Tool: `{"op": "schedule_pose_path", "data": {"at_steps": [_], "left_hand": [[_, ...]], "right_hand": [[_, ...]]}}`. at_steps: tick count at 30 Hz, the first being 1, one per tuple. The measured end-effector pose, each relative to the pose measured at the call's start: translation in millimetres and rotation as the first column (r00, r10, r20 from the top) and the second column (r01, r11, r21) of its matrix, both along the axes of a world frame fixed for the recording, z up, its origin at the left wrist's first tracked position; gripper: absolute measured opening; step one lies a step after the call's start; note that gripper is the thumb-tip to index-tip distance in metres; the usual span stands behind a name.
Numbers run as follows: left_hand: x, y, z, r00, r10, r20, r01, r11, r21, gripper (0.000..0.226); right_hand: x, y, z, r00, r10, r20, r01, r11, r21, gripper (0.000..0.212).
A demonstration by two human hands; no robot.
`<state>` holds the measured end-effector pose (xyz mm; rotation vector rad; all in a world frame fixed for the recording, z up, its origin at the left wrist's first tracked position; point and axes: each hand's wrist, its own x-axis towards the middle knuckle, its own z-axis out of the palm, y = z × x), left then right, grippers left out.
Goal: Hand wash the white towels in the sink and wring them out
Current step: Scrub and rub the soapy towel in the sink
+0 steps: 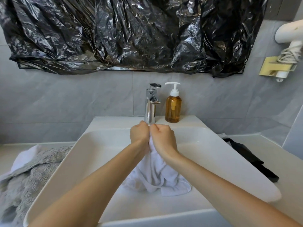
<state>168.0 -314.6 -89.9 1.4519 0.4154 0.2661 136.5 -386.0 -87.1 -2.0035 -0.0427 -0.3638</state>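
A white towel (155,176) hangs bunched over the white sink (78,154), its lower end spread on the basin floor. My left hand (139,134) and my right hand (163,138) grip its top side by side, knuckles almost touching, just in front of the chrome tap (151,104). Both fists are closed round the cloth. No water is seen running from the tap.
An amber pump soap bottle (173,107) stands right of the tap. A grey towel (24,177) with a white cloth (24,157) lies on the counter to the left. A black object (249,158) lies on the right counter. Black plastic sheeting (131,33) covers the mirror above.
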Motion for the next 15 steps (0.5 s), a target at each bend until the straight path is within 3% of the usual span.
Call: {"op": "schedule_pose_path", "data": {"at_steps": [3,6,9,12,14,15], "left_hand": [[-5,2,3,0.999,0.005,-0.041,-0.007,0.998,-0.056,0.031],[-11,-19,6,0.990,-0.141,-0.006,0.141,0.990,-0.026,0.026],[-11,-21,10,0.970,-0.243,0.022,0.243,0.962,-0.120,0.022],[-1,6,15,0.989,-0.146,0.032,0.149,0.970,-0.191,0.025],[2,18,15,0.993,-0.121,-0.013,0.118,0.980,-0.158,0.030],[3,21,14,0.994,-0.109,-0.032,0.103,0.985,-0.139,0.032]], "right_hand": [[10,2,4,1.000,0.021,0.021,-0.022,1.000,0.018,0.044],[31,-15,4,0.996,-0.082,-0.017,0.084,0.993,0.084,0.041],[37,-36,8,0.989,-0.083,-0.120,0.114,0.953,0.279,0.033],[41,-51,21,0.988,-0.001,-0.153,0.084,0.842,0.533,0.020],[39,-51,26,0.980,0.125,-0.152,-0.002,0.777,0.629,0.035],[36,-45,28,0.980,0.162,-0.116,-0.049,0.763,0.645,0.032]]}}
